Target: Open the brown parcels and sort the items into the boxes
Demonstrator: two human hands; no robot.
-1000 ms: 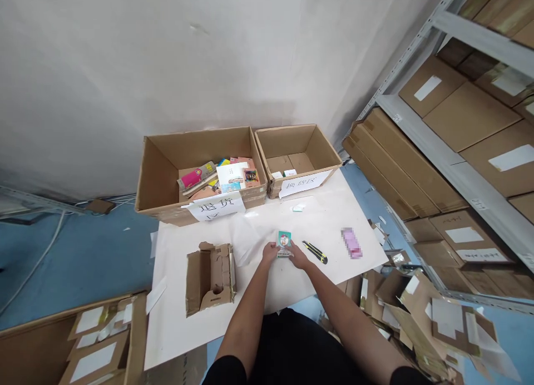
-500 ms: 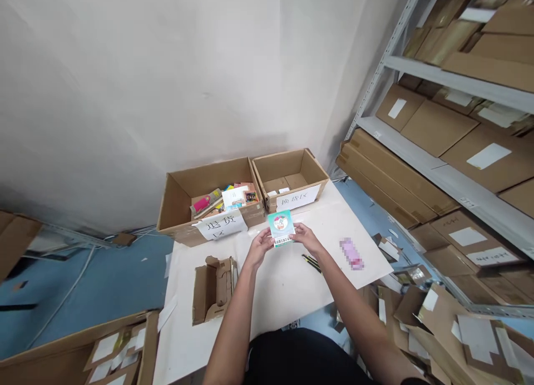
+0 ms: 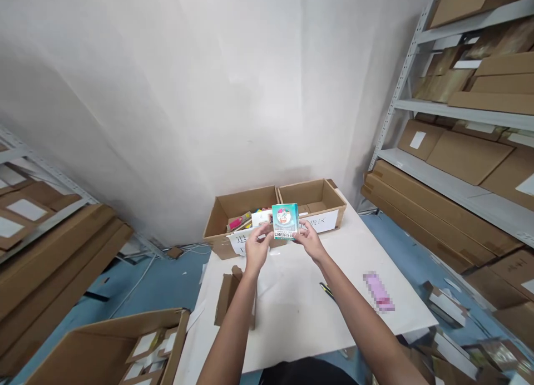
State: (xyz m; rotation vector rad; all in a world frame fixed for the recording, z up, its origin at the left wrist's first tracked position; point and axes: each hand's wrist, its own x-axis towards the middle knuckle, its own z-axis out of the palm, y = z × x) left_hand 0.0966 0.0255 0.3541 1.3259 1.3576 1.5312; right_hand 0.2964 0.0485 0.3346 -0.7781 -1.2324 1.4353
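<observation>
A small teal box (image 3: 285, 220) with a round white picture and a printed strip along its lower edge is held up over the table. My left hand (image 3: 259, 247) grips its left side, and my right hand (image 3: 309, 241) grips its lower right corner. Behind it stand two cardboard bins with white paper signs. The left bin (image 3: 212, 229) holds several colourful packets; the right bin (image 3: 334, 201) is partly hidden by the teal box. An opened cardboard carton (image 3: 226, 296) lies by my left forearm, which covers part of it.
On the white table (image 3: 292, 312) are dark pencil-like sticks (image 3: 327, 290) and a blurred pink item (image 3: 379, 291). A large carton (image 3: 112, 332) with flattened boxes stands at lower left. Metal shelves (image 3: 463, 104) full of cardboard boxes rise at right; loose cartons lie on the blue floor.
The view has tilted up and swung left, so more wall and a left shelf show. Both hands still hold the teal box, now raised so it overlaps the bins.
</observation>
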